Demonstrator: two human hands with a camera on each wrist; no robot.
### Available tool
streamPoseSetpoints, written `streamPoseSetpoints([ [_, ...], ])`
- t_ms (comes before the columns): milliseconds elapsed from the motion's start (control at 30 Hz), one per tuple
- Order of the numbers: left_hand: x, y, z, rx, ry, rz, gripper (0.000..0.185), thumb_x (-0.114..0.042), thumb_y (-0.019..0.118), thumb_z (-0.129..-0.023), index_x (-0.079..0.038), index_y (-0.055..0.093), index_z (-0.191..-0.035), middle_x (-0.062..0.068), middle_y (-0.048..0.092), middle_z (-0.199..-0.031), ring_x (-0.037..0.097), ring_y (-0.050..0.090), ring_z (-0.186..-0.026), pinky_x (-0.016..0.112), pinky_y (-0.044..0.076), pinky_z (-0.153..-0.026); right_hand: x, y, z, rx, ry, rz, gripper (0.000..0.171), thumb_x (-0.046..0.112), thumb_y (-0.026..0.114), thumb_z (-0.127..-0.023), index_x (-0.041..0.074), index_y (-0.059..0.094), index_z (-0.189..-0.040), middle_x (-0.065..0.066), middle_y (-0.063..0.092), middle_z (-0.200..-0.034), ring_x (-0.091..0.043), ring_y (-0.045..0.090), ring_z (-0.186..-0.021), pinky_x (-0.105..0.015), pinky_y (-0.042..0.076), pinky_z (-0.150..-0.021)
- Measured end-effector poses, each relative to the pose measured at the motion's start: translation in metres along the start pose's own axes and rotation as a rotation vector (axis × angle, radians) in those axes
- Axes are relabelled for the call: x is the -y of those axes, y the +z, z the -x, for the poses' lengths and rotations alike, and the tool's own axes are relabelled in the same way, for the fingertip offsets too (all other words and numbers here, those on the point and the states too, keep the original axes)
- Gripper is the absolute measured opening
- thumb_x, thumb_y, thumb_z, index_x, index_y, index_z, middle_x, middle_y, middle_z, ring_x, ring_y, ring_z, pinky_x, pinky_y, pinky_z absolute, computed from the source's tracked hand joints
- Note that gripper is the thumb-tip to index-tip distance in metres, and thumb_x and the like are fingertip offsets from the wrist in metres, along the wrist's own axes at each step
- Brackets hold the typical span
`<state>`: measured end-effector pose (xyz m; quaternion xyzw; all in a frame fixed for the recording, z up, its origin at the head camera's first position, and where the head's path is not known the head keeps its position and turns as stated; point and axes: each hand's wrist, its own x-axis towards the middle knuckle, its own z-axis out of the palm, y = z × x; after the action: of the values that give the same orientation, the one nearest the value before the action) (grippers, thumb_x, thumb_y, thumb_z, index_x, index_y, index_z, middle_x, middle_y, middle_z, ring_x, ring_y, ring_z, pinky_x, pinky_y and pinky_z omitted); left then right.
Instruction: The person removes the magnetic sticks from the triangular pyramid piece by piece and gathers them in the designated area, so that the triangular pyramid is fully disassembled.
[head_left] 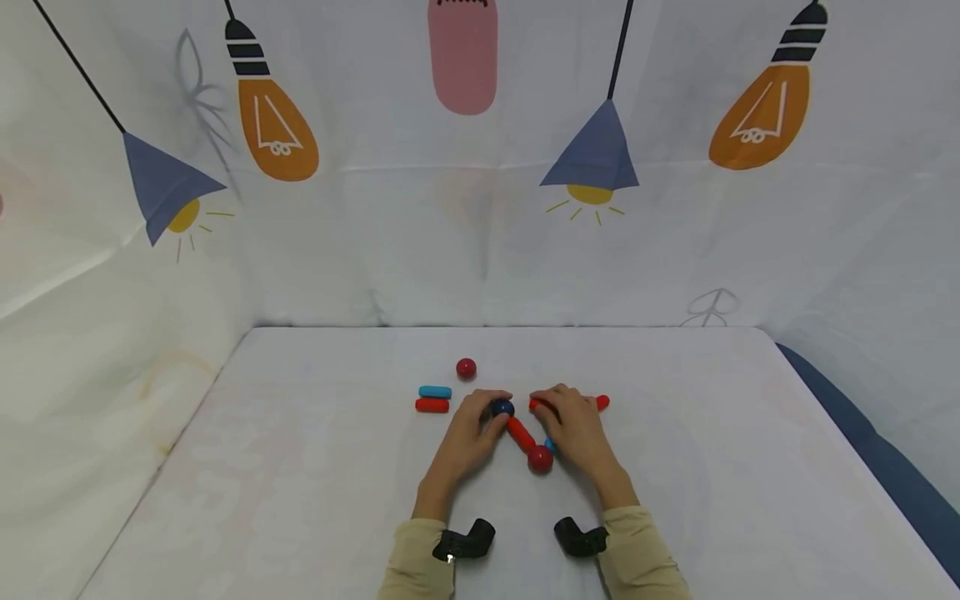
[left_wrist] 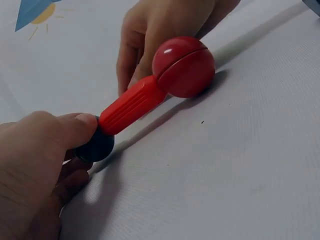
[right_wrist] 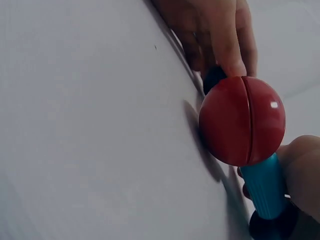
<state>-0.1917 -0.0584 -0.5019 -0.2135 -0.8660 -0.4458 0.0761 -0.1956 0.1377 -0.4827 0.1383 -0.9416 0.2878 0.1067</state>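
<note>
My left hand (head_left: 468, 429) pinches a dark blue ball (left_wrist: 97, 146) between thumb and fingers. From that ball a ridged red rod (head_left: 521, 434) runs to a glossy red ball (head_left: 539, 459) with a seam round it. A light blue rod (right_wrist: 263, 185) also joins this red ball, and a dark ball (right_wrist: 270, 227) sits at its other end, beside my right hand (head_left: 576, 425). The right thumb and fingers close round the end of another red rod (head_left: 533, 405), mostly hidden by the hand. Beyond the knuckles shows a red rod end (head_left: 602, 402).
Left of the hands, a blue rod (head_left: 435, 392) and a red rod (head_left: 432, 406) lie side by side on the white table (head_left: 300, 500). A loose red ball (head_left: 466, 369) lies farther back. A printed white cloth (head_left: 390, 250) hangs behind the table's far edge.
</note>
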Motion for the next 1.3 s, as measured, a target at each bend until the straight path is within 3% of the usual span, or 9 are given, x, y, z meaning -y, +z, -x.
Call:
streamPoseSetpoints([
  [167,0.001,-0.001,0.0,-0.011,-0.022,0.013,0.033,-0.016,0.063,-0.091,-0.021,0.056,-0.123,-0.004,0.059,-0.115,0.008,0.051,-0.1,0.027,0.048,-0.089,-0.001,-0.009,0.0,0.013,0.062,-0.012,0.025,0.018,0.066,-0.088,0.013,0.067,-0.112,-0.005,0.065,-0.099,-0.023,0.058,-0.091,-0.049,0.039,-0.089],
  [367,0.0,0.0,0.0,-0.022,-0.039,0.025,0.031,-0.017,0.064,-0.089,-0.019,0.059,-0.12,-0.003,0.061,-0.114,0.01,0.053,-0.098,0.028,0.049,-0.088,0.013,-0.013,0.001,-0.029,-0.001,-0.047,0.02,0.015,0.066,-0.088,0.013,0.067,-0.107,-0.003,0.063,-0.096,-0.018,0.054,-0.086,-0.038,0.042,-0.079],
  [567,-0.001,0.001,-0.001,-0.07,0.023,0.049,0.029,-0.015,0.065,-0.089,-0.017,0.061,-0.117,-0.001,0.064,-0.111,0.011,0.059,-0.098,0.028,0.05,-0.087,0.031,-0.016,0.009,0.204,-0.001,-0.05,0.024,0.023,0.068,-0.086,0.013,0.063,-0.108,0.009,0.055,-0.077,-0.005,0.048,-0.065,-0.021,0.043,-0.058],
  [633,-0.001,0.002,-0.001,-0.085,0.036,0.061,0.029,-0.014,0.065,-0.089,-0.015,0.062,-0.117,0.0,0.064,-0.111,0.012,0.06,-0.099,0.028,0.051,-0.088,0.034,-0.016,0.01,0.24,-0.006,-0.049,0.027,0.021,0.069,-0.085,0.011,0.062,-0.109,0.008,0.055,-0.076,-0.005,0.048,-0.062,-0.019,0.042,-0.055],
  [833,-0.002,0.001,-0.001,-0.104,-0.01,0.079,0.028,-0.012,0.066,-0.088,-0.014,0.064,-0.116,0.002,0.066,-0.111,0.013,0.062,-0.101,0.028,0.051,-0.089,0.036,-0.015,0.011,0.256,-0.04,-0.026,0.028,0.017,0.068,-0.085,0.009,0.062,-0.111,0.007,0.055,-0.081,-0.004,0.048,-0.065,-0.018,0.042,-0.058],
  [1100,-0.009,0.004,-0.006,-0.142,0.015,0.043,0.03,-0.011,0.067,-0.087,-0.011,0.064,-0.117,0.004,0.067,-0.112,0.015,0.064,-0.099,0.028,0.052,-0.089,0.029,-0.019,0.01,0.212,-0.113,0.011,0.03,0.016,0.069,-0.084,0.009,0.062,-0.112,0.007,0.057,-0.085,-0.005,0.049,-0.07,-0.022,0.043,-0.065],
  [1300,-0.018,0.003,-0.016,-0.166,-0.058,-0.013,0.033,-0.013,0.067,-0.087,-0.011,0.063,-0.119,0.005,0.066,-0.115,0.015,0.065,-0.1,0.027,0.053,-0.086,0.024,-0.021,0.01,0.216,-0.112,-0.016,0.03,0.014,0.07,-0.083,0.011,0.063,-0.112,0.006,0.059,-0.088,-0.006,0.05,-0.071,-0.021,0.046,-0.067],
])
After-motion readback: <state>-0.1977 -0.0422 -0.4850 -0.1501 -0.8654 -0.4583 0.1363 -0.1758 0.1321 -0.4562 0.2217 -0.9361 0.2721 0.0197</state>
